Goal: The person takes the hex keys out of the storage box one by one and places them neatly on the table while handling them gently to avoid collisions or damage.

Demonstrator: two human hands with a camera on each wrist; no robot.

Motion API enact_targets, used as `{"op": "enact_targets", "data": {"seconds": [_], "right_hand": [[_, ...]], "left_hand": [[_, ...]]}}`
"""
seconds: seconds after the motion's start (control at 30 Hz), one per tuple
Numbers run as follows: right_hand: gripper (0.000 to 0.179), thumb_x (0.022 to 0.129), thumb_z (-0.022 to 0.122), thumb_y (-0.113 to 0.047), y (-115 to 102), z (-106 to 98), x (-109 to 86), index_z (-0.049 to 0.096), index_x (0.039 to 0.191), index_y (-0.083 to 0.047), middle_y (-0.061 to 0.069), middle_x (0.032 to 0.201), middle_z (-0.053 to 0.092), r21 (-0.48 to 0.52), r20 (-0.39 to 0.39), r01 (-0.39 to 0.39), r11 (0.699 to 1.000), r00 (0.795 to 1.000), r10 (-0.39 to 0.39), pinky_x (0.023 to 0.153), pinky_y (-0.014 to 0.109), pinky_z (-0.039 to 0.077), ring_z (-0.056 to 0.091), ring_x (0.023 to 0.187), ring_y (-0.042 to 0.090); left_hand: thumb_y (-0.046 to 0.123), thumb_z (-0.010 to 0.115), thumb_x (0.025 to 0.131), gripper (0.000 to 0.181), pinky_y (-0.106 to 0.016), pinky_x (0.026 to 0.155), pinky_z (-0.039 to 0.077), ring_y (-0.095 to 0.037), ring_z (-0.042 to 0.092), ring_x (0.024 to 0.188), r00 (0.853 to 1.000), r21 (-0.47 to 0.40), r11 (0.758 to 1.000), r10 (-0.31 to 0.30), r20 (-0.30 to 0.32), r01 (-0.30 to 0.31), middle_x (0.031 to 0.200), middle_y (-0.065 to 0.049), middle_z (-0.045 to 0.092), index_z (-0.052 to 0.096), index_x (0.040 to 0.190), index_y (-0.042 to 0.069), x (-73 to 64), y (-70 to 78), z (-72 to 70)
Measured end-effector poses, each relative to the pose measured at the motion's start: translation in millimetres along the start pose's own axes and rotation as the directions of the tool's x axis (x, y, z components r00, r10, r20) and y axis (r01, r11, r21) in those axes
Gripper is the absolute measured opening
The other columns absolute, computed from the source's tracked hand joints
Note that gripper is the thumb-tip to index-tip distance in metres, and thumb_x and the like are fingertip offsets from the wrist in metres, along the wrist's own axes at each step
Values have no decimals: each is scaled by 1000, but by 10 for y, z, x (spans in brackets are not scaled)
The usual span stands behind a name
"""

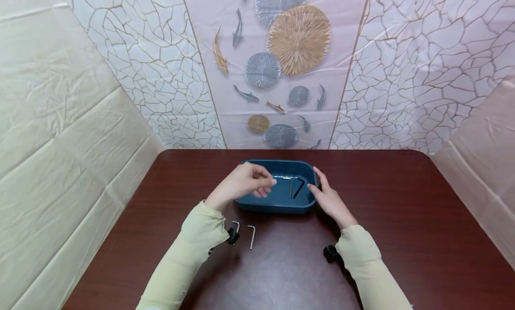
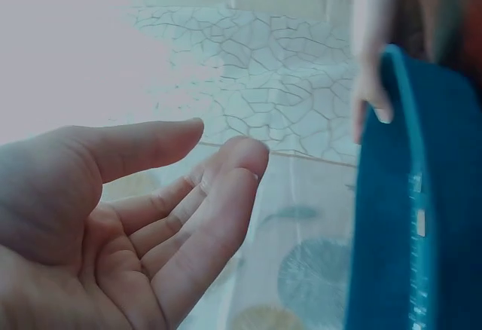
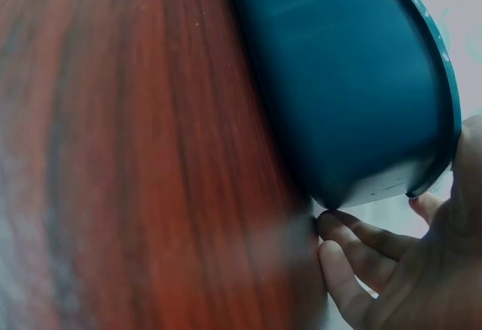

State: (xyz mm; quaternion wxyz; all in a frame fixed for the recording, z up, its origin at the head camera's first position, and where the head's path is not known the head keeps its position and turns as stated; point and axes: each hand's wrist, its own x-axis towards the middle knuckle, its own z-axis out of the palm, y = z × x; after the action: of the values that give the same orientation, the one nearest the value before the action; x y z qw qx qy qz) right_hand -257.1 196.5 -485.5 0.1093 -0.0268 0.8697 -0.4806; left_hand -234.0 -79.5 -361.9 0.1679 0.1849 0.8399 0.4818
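Note:
My left hand [image 1: 246, 181] hovers over the left part of a blue plastic tray [image 1: 277, 208]. Its loosely bent fingers hold nothing, and the left wrist view shows thumb and fingertips [image 2: 239, 187] apart. At the tray's right end, my right hand [image 1: 331, 200] grips the rim, thumb over the edge and fingers along the outside. Two L-shaped hex keys lie inside the tray: a silver hex key [image 1: 290, 189] and a black hex key [image 1: 298, 188]. On the table in front, near my left wrist, lies another silver hex key [image 1: 252, 238].
Beside it is one more silver hex key [image 1: 236, 223], partly hidden by the black wrist camera [image 1: 232, 236]. Everything stands on a dark red-brown wooden table [image 1: 402, 211]. A patterned wall covering [image 1: 297, 42] rises behind the table's back edge.

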Motion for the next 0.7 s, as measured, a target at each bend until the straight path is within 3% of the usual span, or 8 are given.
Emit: {"op": "enact_targets", "data": {"seconds": [0.17, 0.3, 0.37, 0.47, 0.53, 0.7], "right_hand": [[69, 107, 40, -45, -12, -6, 4, -2, 161, -40, 29, 153, 34, 8, 9, -18, 1000, 1000, 18, 95, 58, 41, 48, 122, 47], [69, 107, 40, -44, -19, -3, -1, -2, 161, -39, 25, 160, 27, 2, 5, -7, 1000, 1000, 7, 92, 55, 40, 47, 123, 41], [68, 107, 41, -44, -31, -2, 0, -1, 161, -40, 28, 149, 40, 6, 6, -6, 1000, 1000, 6, 87, 53, 40, 52, 110, 40], [68, 107, 41, -43, -45, 1, -6, 0, 161, -39, 24, 118, 54, 5, 3, -11, 1000, 1000, 11, 80, 47, 40, 54, 89, 35], [68, 107, 41, -43, -46, 3, -8, 1, 161, -39, 19, 99, 51, 6, 1, -22, 1000, 1000, 22, 77, 45, 39, 52, 79, 32], [66, 107, 39, -38, -38, 1, -17, 1, 162, -36, 14, 88, 48, -16, -17, -24, 1000, 1000, 23, 78, 44, 39, 54, 78, 30]], "left_hand": [[23, 70, 97, 22, -35, 71, 61, -39, 72, 88, 1000, -55, 998, 9, 9, -9, 92, -16, 74, 73, 105, 2, 275, 164, -87], [23, 68, 98, 28, -36, 76, 60, -37, 72, 91, 999, -85, 996, -19, 41, 22, 103, -22, 72, 71, 114, 0, 501, 176, -160], [23, 68, 99, 30, -36, 77, 60, -32, 72, 90, 997, -90, 994, -52, 62, 57, 109, -25, 71, 71, 117, 0, 609, 157, -195], [25, 68, 99, 35, -34, 78, 60, -28, 73, 90, 987, -81, 989, -115, 110, 124, 116, -27, 69, 69, 122, -1, 751, 113, -211], [26, 68, 99, 38, -33, 79, 59, -25, 73, 89, 978, -69, 985, -148, 143, 159, 119, -27, 67, 68, 124, -2, 840, 85, -196], [24, 68, 98, 42, -41, 89, 57, -20, 71, 82, 965, -43, 978, -195, 177, 205, 117, -27, 68, 65, 126, -7, 1029, 38, -113]]}}
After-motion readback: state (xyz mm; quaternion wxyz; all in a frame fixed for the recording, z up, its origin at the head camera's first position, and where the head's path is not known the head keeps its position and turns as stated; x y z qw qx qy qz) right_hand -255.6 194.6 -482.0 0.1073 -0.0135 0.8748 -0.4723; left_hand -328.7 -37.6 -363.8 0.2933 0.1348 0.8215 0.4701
